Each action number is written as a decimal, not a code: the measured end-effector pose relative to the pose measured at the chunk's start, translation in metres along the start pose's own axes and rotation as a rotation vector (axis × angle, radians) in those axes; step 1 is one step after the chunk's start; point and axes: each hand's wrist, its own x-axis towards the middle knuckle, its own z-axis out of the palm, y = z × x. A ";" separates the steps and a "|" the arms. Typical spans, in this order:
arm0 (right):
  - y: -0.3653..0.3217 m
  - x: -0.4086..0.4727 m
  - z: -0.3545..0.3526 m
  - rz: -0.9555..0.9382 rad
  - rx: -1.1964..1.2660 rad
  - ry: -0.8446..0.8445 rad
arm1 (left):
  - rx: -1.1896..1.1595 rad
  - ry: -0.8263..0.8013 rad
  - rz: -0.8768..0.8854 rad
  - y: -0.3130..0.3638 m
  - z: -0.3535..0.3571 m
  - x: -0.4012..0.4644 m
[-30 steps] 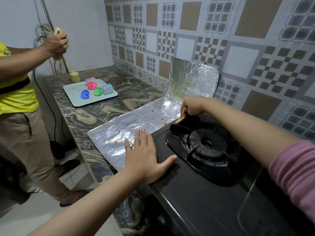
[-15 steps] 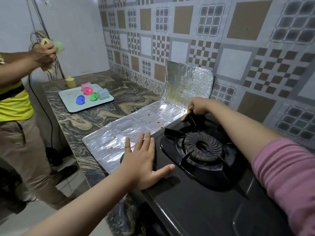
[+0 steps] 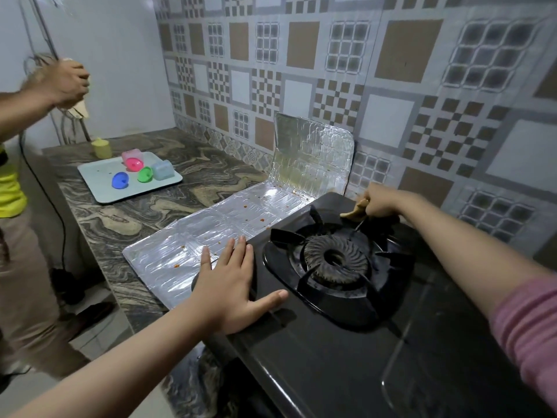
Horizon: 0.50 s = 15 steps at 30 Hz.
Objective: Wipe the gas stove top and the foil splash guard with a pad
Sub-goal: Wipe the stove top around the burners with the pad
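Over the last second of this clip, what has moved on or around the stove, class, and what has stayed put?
The right hand, gripping the pad, has slid along the back of the stove top toward the wall, past the burner. The left hand still presses flat on the stove's front left corner. The foil splash guard and tray have not moved.

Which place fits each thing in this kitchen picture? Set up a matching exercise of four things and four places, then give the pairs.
Things:
1. left hand
2. pad
3. blue lid
4. yellow cup

Places:
A. on the tray
B. flat on the stove's front left corner
C. on the counter behind the tray
D. gripped in the right hand behind the burner

Pairs: 1-B, 2-D, 3-A, 4-C
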 end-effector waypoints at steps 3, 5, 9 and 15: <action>-0.006 -0.010 -0.005 -0.015 -0.021 -0.034 | -0.003 -0.002 0.001 0.001 -0.001 0.000; -0.015 -0.015 -0.011 -0.004 -0.081 -0.028 | -0.003 -0.001 0.003 0.001 -0.001 -0.001; -0.045 -0.015 -0.017 -0.124 -0.037 0.274 | -0.007 0.006 0.006 0.000 0.000 -0.001; -0.114 -0.007 0.012 -0.476 -0.025 0.091 | -0.021 0.029 0.005 -0.001 0.002 0.000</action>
